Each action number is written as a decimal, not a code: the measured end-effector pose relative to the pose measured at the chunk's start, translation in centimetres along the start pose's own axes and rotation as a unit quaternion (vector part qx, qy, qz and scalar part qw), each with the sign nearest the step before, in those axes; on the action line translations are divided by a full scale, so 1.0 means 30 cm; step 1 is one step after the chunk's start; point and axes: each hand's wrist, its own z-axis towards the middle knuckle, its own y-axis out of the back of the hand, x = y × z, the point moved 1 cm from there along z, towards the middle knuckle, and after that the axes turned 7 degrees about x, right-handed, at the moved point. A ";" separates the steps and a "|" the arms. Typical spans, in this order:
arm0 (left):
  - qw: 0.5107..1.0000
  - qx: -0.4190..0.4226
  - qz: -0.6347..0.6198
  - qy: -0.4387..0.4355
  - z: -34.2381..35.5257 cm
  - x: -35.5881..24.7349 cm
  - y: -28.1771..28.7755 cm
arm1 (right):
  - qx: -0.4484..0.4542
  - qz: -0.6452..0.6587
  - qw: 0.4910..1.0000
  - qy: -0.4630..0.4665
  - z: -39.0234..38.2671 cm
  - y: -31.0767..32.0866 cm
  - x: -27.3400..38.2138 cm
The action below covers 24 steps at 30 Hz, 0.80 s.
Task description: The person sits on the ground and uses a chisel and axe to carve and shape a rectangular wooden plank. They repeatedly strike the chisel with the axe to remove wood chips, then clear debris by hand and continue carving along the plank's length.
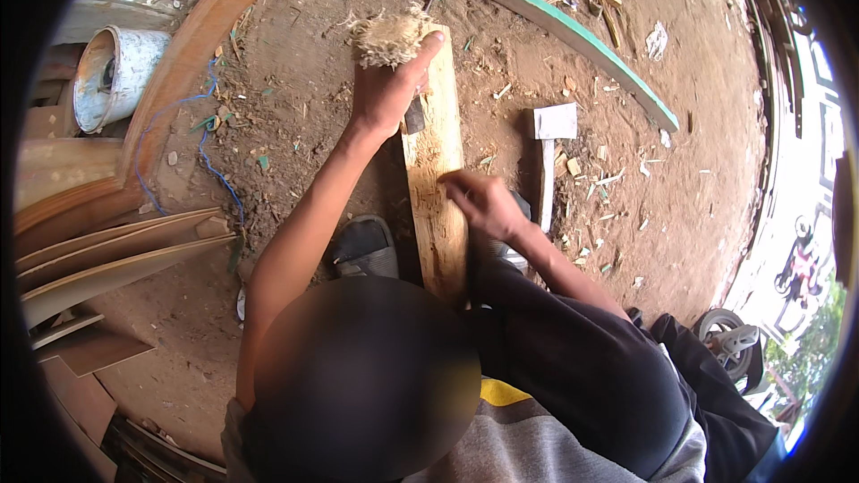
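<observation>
My left hand [396,85] is wrapped round a chisel with a pale, frayed, mushroomed handle top [389,38], its dark metal part [412,121] resting on a long pale wooden plank [434,233]. The plank runs upright through the view, between my sandalled feet [365,250]. My right hand [483,201] is lower on the plank's right side, fingers curled with the tips at the wood; whether they grip anything small is hidden. A hatchet or hammer with a pale square head [555,121] and a straight handle lies on the ground to the right.
A green-edged board [582,45] lies at upper right among wood scraps. At left are a paint-stained bucket [116,80], a curved brown wooden frame [179,54], blue string and stacked thin boards [125,268]. A bright opening with a motorbike [801,268] is at far right, near a wheel [725,349].
</observation>
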 end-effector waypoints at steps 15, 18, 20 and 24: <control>0.993 0.098 -0.056 0.019 0.063 0.029 0.044 | -0.316 -0.107 0.911 -0.243 -0.082 0.244 -0.216; 0.996 0.082 -0.038 0.015 0.054 0.028 0.037 | -0.308 -0.141 0.911 -0.235 -0.086 0.232 -0.225; 0.995 0.081 -0.043 0.033 0.039 0.027 0.031 | -0.307 -0.162 0.907 -0.237 -0.086 0.227 -0.229; 0.995 0.040 -0.060 0.064 0.008 0.034 0.029 | -0.311 -0.155 0.909 -0.230 -0.085 0.227 -0.236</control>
